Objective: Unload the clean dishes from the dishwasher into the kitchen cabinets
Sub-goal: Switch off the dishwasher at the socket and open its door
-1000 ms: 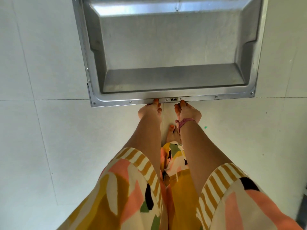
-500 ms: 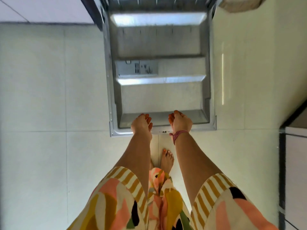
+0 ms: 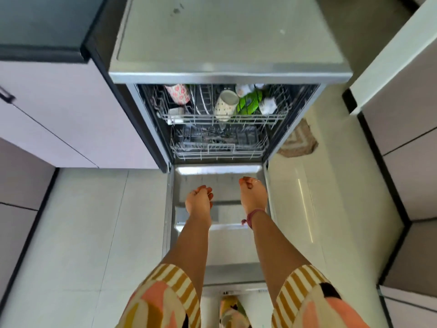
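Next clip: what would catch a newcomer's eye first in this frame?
The open dishwasher at centre, its door folded down toward the person. In the upper rack sit a bright green dish, a spotted mug and a floral cup. Both arms reach out over the door, the left hand and right hand loosely curled and holding nothing.

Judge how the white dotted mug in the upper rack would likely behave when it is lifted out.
The dotted mug looks ceramic, so probably rigid, fairly heavy and breakable if knocked. It lies tilted against the upper rack wires, so it may shift or roll once freed. Its glossy surface could be slippery if wet.
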A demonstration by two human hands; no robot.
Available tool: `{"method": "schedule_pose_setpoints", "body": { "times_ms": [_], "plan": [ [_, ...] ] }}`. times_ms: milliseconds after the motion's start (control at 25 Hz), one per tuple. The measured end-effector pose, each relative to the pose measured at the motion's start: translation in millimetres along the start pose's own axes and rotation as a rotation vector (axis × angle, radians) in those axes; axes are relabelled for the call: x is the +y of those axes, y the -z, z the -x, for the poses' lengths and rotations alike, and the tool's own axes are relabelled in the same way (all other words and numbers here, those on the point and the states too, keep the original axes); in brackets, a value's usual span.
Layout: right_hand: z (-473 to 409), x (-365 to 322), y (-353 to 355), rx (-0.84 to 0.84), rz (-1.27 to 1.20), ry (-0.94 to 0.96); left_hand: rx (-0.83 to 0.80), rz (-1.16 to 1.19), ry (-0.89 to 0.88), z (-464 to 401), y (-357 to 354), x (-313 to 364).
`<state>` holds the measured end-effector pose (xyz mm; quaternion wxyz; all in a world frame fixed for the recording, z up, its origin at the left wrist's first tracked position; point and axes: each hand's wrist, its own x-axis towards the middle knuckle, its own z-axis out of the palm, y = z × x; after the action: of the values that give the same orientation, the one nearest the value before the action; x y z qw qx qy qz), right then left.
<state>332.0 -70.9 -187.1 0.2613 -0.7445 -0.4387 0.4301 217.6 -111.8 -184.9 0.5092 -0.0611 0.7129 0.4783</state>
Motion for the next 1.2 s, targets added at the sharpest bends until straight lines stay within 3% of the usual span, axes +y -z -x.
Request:
{"method": "schedule_pose_setpoints", "body": {
  "times_ms": [240, 360, 440, 600, 680, 800, 920, 1080, 1200],
  "plan": [
    [-78, -70, 4, -0.079, 0.058, 0.135, 0.020, -0.023, -0.083, -30, -74, 70],
    [-115, -87, -6, -0.131, 0.120, 0.203, 0.025, -0.161, -0.152, -55, -102, 91],
    [-138, -97, -14, -0.172, 0.271, 0.298, 0.015, -0.423, -0.299, -73, -115, 102],
    [-178, -113, -25, -0.169, 0.570, 0.575, 0.005, -1.127, -0.816, -118, -128, 123],
    [-200, -117, -34, -0.189, 0.701, 0.623, -0.041, -1.347, -0.928, -135, -136, 135],
    [-220, -108, -47, -0.276, 0.854, 0.544, -0.083, -1.588, -0.893, -154, -147, 141],
    [-224, -94, -51, -0.193, 0.890, 0.593, -0.035, -1.732, -0.933, -165, -153, 144],
    [-213, -92, -49, -0.048, 0.815, 0.627, -0.032, -1.666, -0.888, -152, -156, 150],
    [-186, -87, -35, -0.036, 0.847, 0.584, -0.040, -1.691, -0.834, -126, -142, 136]
  ]
}}
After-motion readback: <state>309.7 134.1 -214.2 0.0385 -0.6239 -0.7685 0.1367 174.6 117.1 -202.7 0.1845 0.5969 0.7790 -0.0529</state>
